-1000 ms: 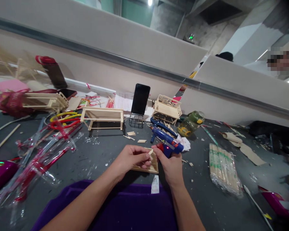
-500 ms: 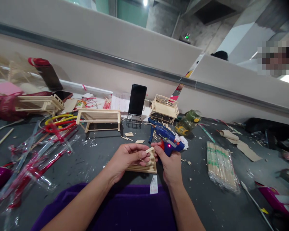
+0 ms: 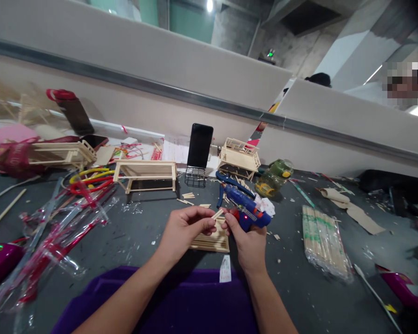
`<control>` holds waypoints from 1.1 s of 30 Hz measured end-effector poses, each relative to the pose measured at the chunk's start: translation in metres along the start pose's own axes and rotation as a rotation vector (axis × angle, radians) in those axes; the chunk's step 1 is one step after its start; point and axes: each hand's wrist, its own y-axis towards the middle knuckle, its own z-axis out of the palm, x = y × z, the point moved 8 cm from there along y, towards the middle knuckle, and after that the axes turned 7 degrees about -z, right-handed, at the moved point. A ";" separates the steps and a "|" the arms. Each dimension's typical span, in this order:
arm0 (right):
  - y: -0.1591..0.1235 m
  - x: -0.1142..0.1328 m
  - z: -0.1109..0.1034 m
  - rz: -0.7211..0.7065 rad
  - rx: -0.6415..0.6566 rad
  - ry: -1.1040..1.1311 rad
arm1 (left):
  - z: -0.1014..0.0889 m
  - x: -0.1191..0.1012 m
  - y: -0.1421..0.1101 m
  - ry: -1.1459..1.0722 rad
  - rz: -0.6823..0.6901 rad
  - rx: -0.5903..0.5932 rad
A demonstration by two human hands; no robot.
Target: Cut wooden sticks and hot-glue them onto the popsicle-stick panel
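Note:
Between the fingertips of my left hand are short wooden sticks, pinched close together. My right hand is wrapped round a blue hot glue gun with a small red light on its side; its nozzle points away to the upper left. The right thumb and forefinger come close to the far end of the sticks, and I cannot tell if they touch. Under both hands lies a flat slatted panel of wooden sticks on the dark table, partly hidden by the left hand.
Behind stand a small wooden frame, a phone on a wire stand and a little wooden model. A green-lidded bottle and bundled sticks are to the right. Plastic-wrapped glue sticks spread leftward. Purple cloth lies in front.
Both hands stay over the panel, and the sticks in the left fingers have turned slightly. The glue gun remains in my right hand. The camera view has shifted a little.

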 end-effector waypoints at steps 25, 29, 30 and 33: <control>-0.001 -0.009 0.006 0.040 0.086 -0.098 | -0.008 0.023 0.010 -0.255 -0.190 0.012; -0.001 -0.011 0.009 0.045 0.116 -0.081 | -0.009 0.029 0.013 -0.283 -0.226 0.023; -0.001 -0.011 0.010 0.044 0.119 -0.081 | -0.010 0.029 0.013 -0.292 -0.230 0.025; -0.001 -0.013 0.009 0.047 0.114 -0.084 | -0.012 0.030 0.014 -0.327 -0.234 0.013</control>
